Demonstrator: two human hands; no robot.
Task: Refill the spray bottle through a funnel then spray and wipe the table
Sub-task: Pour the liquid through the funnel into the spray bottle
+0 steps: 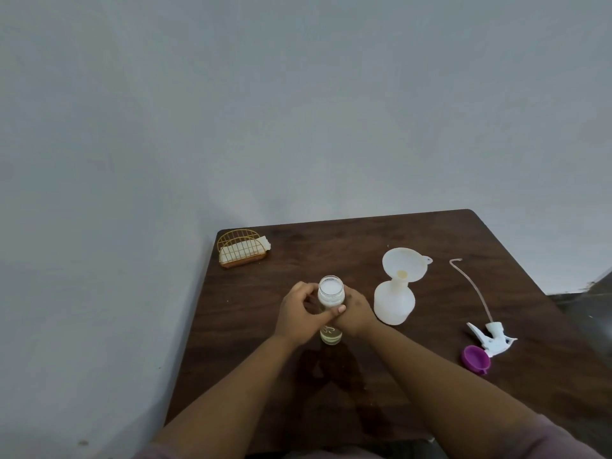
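The spray bottle [394,301], white and translucent, stands upright on the dark wooden table [480,246], right of centre. Its neck is uncapped, and a white funnel [403,265] sits in the neck, tilted, bowl open upward. No liquid level is discernible through the bottle wall.

Just left of it stands a clear refill bottle [331,293], upright, mouth open, with a small amount of yellowish liquid visible at its base. The left hand [298,314] grips this bottle from the left, fingers curled round it, thumb across the front. The right hand [356,313] grips it from the right, fingers wrapped behind.

To the right, well apart from both bottles, the white trigger spray head [493,336] lies on its side, its dip tube [470,286] running toward the far edge. A purple cap [476,358] lies just beside the trigger, open side up.

At the far left corner a gold wire holder [241,248] holds white folded tissues [243,250], close to the table's left edge.

Bare tabletop lies between the spray bottle and the trigger head, and along the far edge behind the funnel. The table's back edge meets a pale wall [298,111].
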